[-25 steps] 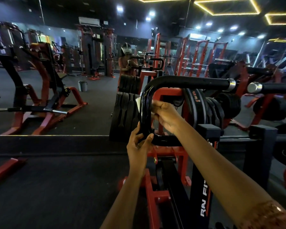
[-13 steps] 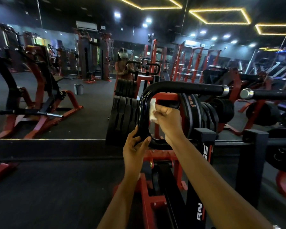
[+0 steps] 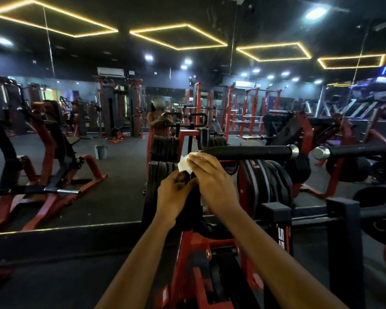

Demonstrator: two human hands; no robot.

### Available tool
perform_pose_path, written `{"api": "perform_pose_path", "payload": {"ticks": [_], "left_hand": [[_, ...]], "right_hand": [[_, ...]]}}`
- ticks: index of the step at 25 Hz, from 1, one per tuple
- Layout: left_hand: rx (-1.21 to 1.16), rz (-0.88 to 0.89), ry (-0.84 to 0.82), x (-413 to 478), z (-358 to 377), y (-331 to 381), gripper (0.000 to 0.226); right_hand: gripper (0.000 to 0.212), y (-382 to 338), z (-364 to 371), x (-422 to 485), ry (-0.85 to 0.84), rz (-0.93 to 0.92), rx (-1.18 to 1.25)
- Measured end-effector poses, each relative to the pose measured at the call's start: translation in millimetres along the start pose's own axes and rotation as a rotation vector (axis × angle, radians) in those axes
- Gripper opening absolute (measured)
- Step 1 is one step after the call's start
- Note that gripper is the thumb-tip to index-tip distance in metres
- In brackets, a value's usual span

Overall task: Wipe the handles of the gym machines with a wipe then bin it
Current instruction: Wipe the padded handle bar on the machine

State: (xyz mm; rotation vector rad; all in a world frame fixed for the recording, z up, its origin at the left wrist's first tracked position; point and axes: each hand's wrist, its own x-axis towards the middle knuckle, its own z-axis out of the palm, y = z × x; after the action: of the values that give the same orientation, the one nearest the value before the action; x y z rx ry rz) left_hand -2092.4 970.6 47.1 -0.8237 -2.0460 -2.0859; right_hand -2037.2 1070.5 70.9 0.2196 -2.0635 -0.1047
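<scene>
wipe [image 3: 183, 165] under right hand [image 3: 212, 181] fingers [image 3: 197, 161] | on handle [image 3: 250, 152] bend | left hand [image 3: 174, 197] grips handle

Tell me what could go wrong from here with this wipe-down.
1. The wipe sits only at the bend of the handle under the right hand; the straight bar toward its chrome cap could get skipped.
2. The left hand grips the handle's lower part bare, so that stretch may go unwiped.

Weight plates [image 3: 267, 181] crowd beneath the handle bar [image 3: 250, 152], second bar [image 3: 348, 150] close right; above lies open
</scene>
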Motion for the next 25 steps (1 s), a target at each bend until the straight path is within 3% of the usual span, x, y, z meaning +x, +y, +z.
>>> {"api": "perform_pose_path", "payload": {"ticks": [3, 6, 10, 12, 16, 22, 25], "left_hand": [[-0.049, -0.001, -0.008, 2.3, -0.4, -1.7, 0.021], [-0.07, -0.011, -0.037, 3.4, -4.0, -2.8, 0.025], [0.085, -0.003, -0.107, 15.0, -11.0, 5.5, 0.025], [0.165, 0.061, -0.12, 25.1, -7.0, 17.3, 0.032], [0.288, 0.223, -0.146, 41.9, 5.3, 42.3, 0.033], [0.428, 0.395, -0.122, 43.5, 6.2, 39.4, 0.039], [0.496, 0.419, -0.145, 42.8, 3.8, 40.2, 0.041]], "right_hand": [[0.039, 23.9, -14.0, 4.3, 0.019, 0.008, -0.072], [0.033, 52.8, -31.9, 6.4, 0.059, 0.264, -0.093], [0.035, 73.2, -39.0, -2.8, 0.166, 0.68, -0.103], [0.035, 52.0, -28.2, 8.8, 0.166, 0.668, -0.067], [0.03, 32.8, -22.4, 6.8, 0.09, 0.354, -0.066], [0.036, 106.4, -38.3, -19.9, 0.185, 0.732, -0.102], [0.041, 57.0, -17.8, -2.8, 0.211, 0.64, -0.031]]}}
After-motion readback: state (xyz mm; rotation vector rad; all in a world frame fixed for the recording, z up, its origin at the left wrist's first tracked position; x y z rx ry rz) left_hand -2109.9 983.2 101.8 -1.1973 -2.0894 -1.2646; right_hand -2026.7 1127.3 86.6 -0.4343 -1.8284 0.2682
